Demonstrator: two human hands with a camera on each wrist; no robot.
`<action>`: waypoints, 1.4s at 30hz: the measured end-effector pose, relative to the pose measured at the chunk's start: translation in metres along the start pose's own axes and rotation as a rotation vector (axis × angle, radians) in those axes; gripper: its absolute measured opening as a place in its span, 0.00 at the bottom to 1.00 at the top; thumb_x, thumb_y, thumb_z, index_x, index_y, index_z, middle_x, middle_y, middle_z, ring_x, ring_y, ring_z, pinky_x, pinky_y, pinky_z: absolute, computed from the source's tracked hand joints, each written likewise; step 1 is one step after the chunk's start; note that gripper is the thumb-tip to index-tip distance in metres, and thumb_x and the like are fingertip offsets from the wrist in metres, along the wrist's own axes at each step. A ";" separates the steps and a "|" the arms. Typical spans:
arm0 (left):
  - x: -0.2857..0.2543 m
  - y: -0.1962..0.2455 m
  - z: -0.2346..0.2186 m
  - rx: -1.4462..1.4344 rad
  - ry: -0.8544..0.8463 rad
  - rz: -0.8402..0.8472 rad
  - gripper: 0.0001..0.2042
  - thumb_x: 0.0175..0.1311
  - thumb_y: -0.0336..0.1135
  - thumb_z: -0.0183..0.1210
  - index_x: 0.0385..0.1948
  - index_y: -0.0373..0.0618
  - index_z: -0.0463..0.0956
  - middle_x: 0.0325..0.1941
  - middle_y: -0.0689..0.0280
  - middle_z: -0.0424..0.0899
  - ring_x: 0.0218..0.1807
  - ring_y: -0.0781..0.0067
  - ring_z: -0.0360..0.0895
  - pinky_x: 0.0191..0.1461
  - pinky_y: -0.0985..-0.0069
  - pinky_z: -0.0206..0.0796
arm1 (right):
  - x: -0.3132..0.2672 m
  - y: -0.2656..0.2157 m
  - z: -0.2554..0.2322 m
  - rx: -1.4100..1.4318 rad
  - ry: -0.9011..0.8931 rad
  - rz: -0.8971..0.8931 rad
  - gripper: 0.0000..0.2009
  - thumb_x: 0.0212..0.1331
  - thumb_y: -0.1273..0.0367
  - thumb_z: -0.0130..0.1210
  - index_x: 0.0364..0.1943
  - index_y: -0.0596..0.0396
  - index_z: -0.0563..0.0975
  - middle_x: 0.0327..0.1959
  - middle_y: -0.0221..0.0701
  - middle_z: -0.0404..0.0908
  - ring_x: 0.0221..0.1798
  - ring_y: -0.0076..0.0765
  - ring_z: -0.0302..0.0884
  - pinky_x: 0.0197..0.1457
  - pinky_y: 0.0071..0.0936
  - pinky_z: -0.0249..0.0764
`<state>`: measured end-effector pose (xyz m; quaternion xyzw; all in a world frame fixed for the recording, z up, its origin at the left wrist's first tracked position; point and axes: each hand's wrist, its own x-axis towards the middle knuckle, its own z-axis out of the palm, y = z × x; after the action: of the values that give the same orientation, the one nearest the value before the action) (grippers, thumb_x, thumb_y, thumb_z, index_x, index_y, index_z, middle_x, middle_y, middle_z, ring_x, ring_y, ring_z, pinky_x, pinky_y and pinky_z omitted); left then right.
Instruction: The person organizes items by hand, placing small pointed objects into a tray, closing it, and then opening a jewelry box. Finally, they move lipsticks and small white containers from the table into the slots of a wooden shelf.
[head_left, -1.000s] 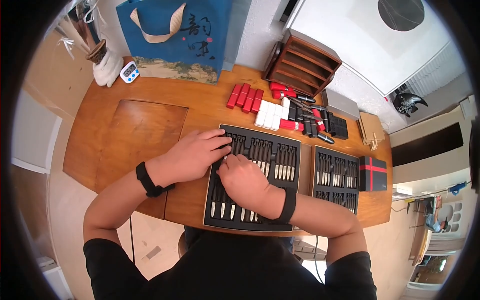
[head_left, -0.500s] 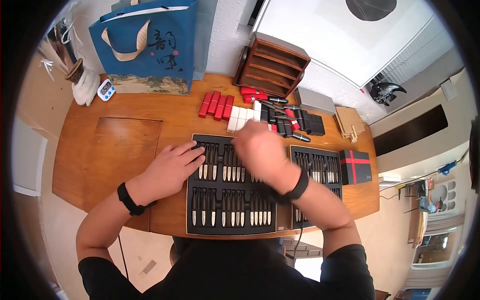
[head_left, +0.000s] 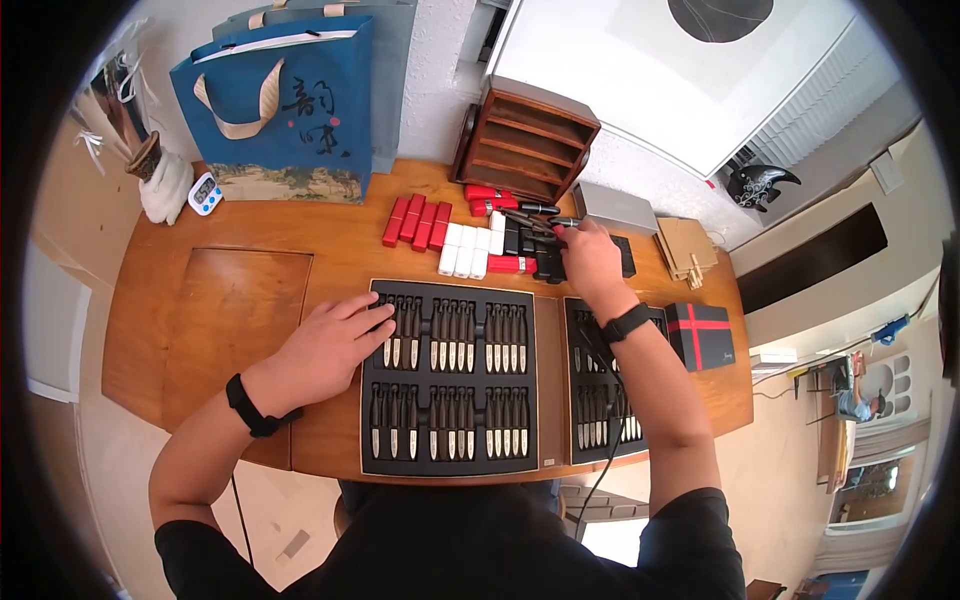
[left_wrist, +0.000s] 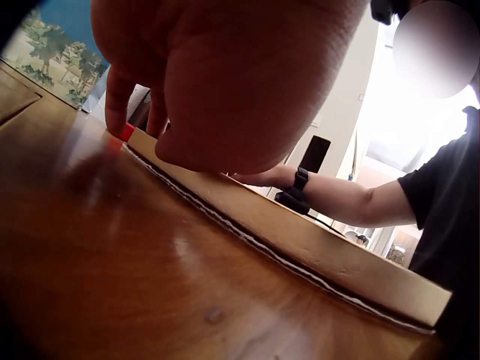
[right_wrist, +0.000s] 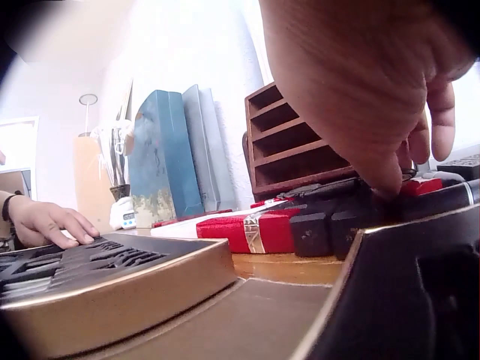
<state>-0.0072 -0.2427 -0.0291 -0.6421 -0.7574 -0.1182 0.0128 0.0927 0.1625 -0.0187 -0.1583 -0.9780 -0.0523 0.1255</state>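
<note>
Left hand (head_left: 325,345), fingers flat, steadies the left tray (head_left: 450,465) by its corner, while right hand (head_left: 588,255) pinches a black tube (head_left: 545,222) from the pile behind.

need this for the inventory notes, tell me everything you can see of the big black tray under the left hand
The big black tray is a flat rectangular case with a thin gold-coloured rim, lying level on the wooden table near its front edge. Its dark insert has two rows of four slotted groups, each filled with slim dark-handled pieces with pale metallic tips, lying parallel. The left hand rests with straight fingers on its upper left corner. A second, similar tray lies directly to its right; whether they touch is unclear.
</note>
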 end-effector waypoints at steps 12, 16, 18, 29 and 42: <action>0.001 -0.009 0.003 -0.181 0.072 0.026 0.23 0.55 0.18 0.56 0.56 0.38 0.78 0.66 0.55 0.77 0.71 0.48 0.70 0.70 0.58 0.68 | -0.029 -0.048 -0.037 1.151 -0.308 0.225 0.12 0.67 0.73 0.60 0.52 0.61 0.81 0.33 0.28 0.83 0.34 0.17 0.77 0.37 0.24 0.77; 0.001 -0.017 -0.002 -0.281 0.143 -0.072 0.22 0.55 0.16 0.53 0.54 0.35 0.79 0.64 0.53 0.78 0.64 0.46 0.75 0.67 0.59 0.71 | -0.048 -0.090 -0.045 1.027 -0.215 0.048 0.07 0.65 0.74 0.60 0.44 0.62 0.83 0.31 0.34 0.84 0.30 0.23 0.79 0.35 0.25 0.76; -0.003 -0.021 0.001 -0.289 0.155 -0.121 0.22 0.54 0.17 0.53 0.54 0.35 0.79 0.63 0.53 0.79 0.63 0.47 0.76 0.66 0.59 0.71 | -0.053 -0.113 -0.050 0.962 -0.099 -0.170 0.07 0.60 0.76 0.63 0.42 0.62 0.83 0.30 0.39 0.84 0.30 0.35 0.82 0.36 0.28 0.78; -0.007 -0.022 0.002 -0.276 0.231 -0.140 0.21 0.53 0.17 0.53 0.50 0.35 0.81 0.60 0.55 0.82 0.58 0.50 0.79 0.62 0.60 0.74 | -0.051 -0.172 -0.041 0.630 0.144 -0.647 0.10 0.57 0.75 0.63 0.42 0.63 0.81 0.31 0.40 0.81 0.34 0.49 0.81 0.39 0.41 0.79; -0.006 -0.017 0.004 -0.283 0.224 -0.136 0.22 0.53 0.18 0.54 0.53 0.36 0.80 0.62 0.54 0.80 0.62 0.49 0.78 0.64 0.59 0.72 | -0.071 -0.202 -0.030 0.427 0.046 -0.699 0.09 0.58 0.72 0.61 0.40 0.63 0.80 0.28 0.36 0.77 0.32 0.44 0.79 0.38 0.37 0.79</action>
<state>-0.0225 -0.2502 -0.0364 -0.5677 -0.7687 -0.2947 -0.0014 0.0997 -0.0533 -0.0215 0.2143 -0.9587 0.1089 0.1518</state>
